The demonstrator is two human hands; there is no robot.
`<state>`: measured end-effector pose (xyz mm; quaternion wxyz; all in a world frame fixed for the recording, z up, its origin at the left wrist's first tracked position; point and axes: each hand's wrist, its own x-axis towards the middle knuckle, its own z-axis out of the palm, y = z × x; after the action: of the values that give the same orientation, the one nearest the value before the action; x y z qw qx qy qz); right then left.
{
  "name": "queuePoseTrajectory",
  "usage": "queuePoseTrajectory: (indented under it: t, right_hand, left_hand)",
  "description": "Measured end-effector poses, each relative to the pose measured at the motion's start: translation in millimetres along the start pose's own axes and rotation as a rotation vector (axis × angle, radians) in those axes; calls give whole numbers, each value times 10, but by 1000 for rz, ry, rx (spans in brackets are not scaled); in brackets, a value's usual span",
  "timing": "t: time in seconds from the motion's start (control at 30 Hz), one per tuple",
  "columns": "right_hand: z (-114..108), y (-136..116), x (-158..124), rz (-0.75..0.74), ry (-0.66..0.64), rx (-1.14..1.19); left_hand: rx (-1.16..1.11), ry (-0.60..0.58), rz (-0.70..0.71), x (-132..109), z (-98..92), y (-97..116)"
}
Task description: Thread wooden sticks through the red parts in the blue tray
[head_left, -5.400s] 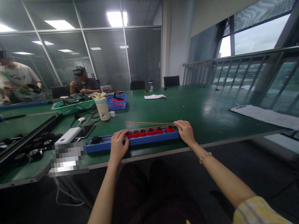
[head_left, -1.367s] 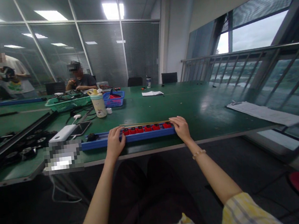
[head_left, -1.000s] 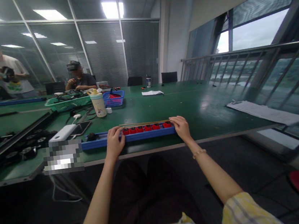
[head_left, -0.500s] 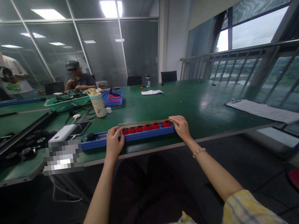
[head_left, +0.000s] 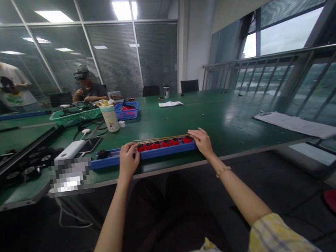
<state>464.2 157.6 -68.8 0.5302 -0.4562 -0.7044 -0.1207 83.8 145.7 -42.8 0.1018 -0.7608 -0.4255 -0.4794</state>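
Note:
A long blue tray [head_left: 165, 152] lies along the table's front edge. Several red pieces [head_left: 165, 143] with dark tops sit in its right part, and a black part [head_left: 102, 153] is near its left end. My left hand [head_left: 128, 159] is closed around the tray's middle, by the leftmost red piece. At the tray's right end is my right hand [head_left: 201, 141], its fingertips together near the last red piece; whatever they pinch is too small to make out. Thin yellowish rods [head_left: 160, 138] run along the far side between both hands.
A green basket [head_left: 76, 116], a cup [head_left: 110, 117] and a blue basket [head_left: 127, 110] stand beyond the tray. A white device [head_left: 69, 150] and a phone [head_left: 91, 144] lie left. Papers [head_left: 298, 124] are at right. Other people are at the far left.
My right hand has shifted slightly left, and its fingers have changed position a little. My left hand and the tray look the same.

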Motion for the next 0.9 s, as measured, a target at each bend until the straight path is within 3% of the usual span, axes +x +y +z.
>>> queuePoseTrajectory:
  t: [0.43,0.7,0.9]
  right_hand:
    - [-67,-76,-16,38,140,-17]
    - [-75,-117,-25,-15,101,-18]
    - [-99,-153,-10,-37,48,-33]
  left_hand:
    - [7,15,-15,10,-17,33]
    - [28,134,-66,7,-20,25]
    - [27,119,-46,9,-32,38]
